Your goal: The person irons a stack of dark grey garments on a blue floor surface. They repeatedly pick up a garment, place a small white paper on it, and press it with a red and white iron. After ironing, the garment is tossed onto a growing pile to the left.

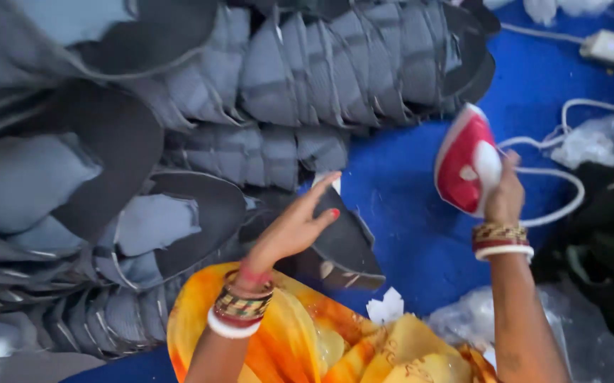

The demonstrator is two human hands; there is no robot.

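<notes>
Your right hand (503, 195) clamps the iron (466, 162) by its handle: prob. heavy, rigid, hot sole. Left hand (294, 228), fingers apart, hovers over a soft grey piece (342, 237) beneath fingertips.

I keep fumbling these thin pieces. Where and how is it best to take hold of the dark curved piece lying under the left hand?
Probably by the free curved edge of the dark piece on its right, over the blue cloth. That edge lies clear of the stacked grey pieces, so the left hand, now open above it, could pinch it thumb over, fingers under.
</notes>
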